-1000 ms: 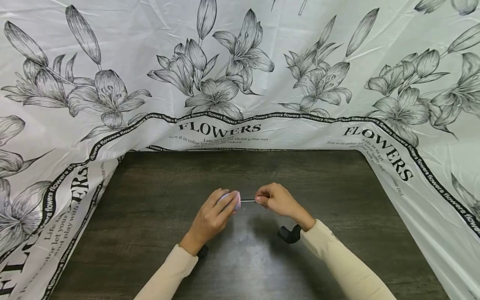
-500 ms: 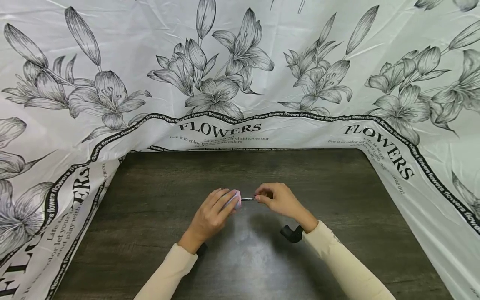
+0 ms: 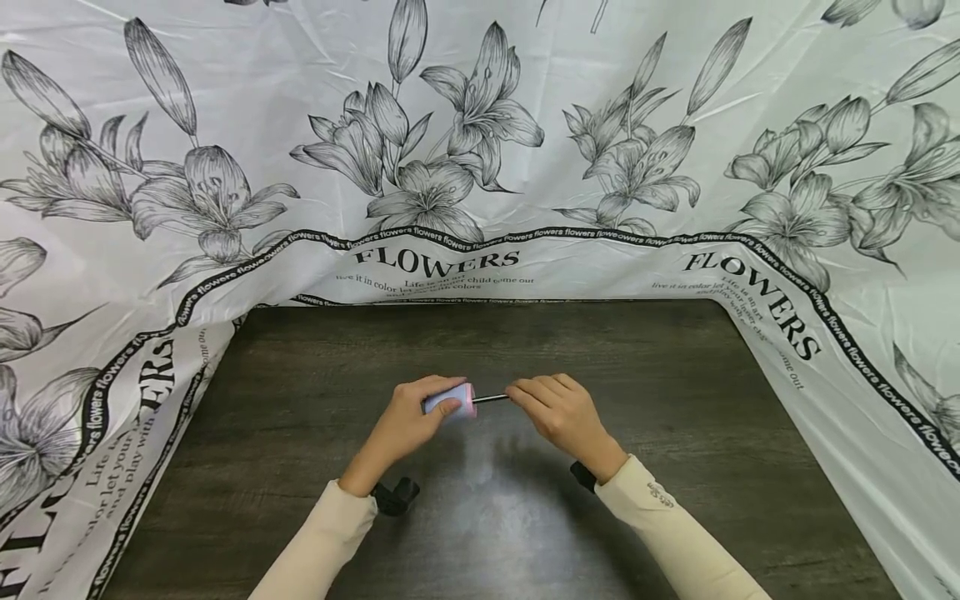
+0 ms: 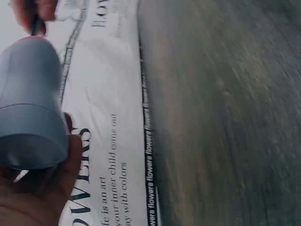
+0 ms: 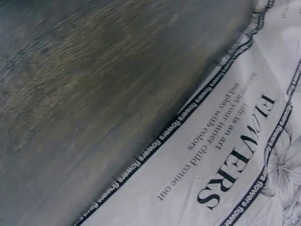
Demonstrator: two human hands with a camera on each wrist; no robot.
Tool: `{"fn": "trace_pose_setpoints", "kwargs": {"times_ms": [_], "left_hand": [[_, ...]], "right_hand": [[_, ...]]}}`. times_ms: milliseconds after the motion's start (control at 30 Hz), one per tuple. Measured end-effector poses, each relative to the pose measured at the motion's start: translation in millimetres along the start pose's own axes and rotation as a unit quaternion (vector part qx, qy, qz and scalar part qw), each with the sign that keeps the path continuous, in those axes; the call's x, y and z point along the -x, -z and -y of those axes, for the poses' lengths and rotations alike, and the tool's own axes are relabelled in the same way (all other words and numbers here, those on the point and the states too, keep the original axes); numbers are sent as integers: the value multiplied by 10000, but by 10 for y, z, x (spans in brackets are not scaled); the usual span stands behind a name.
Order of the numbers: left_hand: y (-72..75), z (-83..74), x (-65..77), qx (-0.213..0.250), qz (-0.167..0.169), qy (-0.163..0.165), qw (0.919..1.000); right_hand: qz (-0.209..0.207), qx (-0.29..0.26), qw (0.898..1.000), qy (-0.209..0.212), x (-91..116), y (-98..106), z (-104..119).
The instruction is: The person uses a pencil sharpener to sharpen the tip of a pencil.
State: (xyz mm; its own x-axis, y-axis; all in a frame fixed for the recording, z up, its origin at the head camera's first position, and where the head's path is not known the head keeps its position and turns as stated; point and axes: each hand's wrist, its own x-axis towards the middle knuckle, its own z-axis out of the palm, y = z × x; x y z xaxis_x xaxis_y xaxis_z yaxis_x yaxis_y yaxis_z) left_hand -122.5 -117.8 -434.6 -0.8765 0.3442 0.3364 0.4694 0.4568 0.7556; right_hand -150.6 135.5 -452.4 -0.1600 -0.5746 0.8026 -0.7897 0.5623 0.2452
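My left hand (image 3: 411,417) grips a light blue, cup-shaped pencil sharpener (image 3: 452,402) with a pink rim, thumb on the near side. In the left wrist view the sharpener (image 4: 30,106) appears large, its rounded base toward the camera. A thin dark pencil (image 3: 491,398) runs from the pink end to my right hand (image 3: 558,410), which pinches its outer end; the fingers hide that end. The pencil's tip is hidden inside the sharpener. Both hands are above the table. Neither the right hand nor the pencil shows in the right wrist view.
The dark wood-grain table (image 3: 315,350) lies beneath both hands. A white cloth (image 3: 600,275) with flower prints and lettering hangs along its back and sides. Black camera mounts, one of them the left mount (image 3: 397,496), sit under the wrists.
Both hands have turned: the left rolled so its thumb and more of the sharpener show, the right rolled so its back faces up. The pencil stays in the sharpener, now slightly tilted.
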Motion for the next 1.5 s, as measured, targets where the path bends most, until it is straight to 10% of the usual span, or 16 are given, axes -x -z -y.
{"fn": "trace_pose_setpoints", "kwargs": {"times_ms": [200, 367, 500, 600, 800, 933, 1100, 1233, 1300, 1467, 1500], "left_hand": [[48, -54, -26, 144, 437, 341, 9984], [4, -50, -38, -773, 15, -873, 9932], [-56, -8, -33, -1787, -415, -2236, 9573], [-101, 32, -25, -2449, -679, -3005, 9193], [-176, 105, 5, -3320, -1150, -3703, 8599], [-189, 138, 21, -3265, -1030, -3783, 8600], [-177, 158, 52, -3147, -676, -3547, 8778], [-181, 181, 75, -3321, -662, -3475, 8744], [-171, 190, 81, -3333, -701, -3438, 8751], [-98, 211, 68, -3229, -1002, -3269, 8825], [-83, 214, 58, -3208, -1067, -3280, 8821]], "right_hand": [[-311, 59, 9995, 55, 41, -44, -1], [27, -747, 9957, -539, 33, -36, 9], [608, -1492, 9799, -1178, 1, 10, 25], [1545, -2489, 9316, -2153, -46, 77, 9], [3121, -4250, 7555, -3887, -166, 159, -112], [3357, -4922, 6723, -4393, -162, 148, -157], [3408, -5139, 6380, -4613, -117, 118, -163], [3494, -5007, 6481, -4552, -141, 129, -146], [3475, -4703, 6885, -4289, -157, 138, -114], [2485, -2225, 9220, -1967, -96, 86, 16], [2037, -1545, 9559, -1442, -66, 63, 34]]}}
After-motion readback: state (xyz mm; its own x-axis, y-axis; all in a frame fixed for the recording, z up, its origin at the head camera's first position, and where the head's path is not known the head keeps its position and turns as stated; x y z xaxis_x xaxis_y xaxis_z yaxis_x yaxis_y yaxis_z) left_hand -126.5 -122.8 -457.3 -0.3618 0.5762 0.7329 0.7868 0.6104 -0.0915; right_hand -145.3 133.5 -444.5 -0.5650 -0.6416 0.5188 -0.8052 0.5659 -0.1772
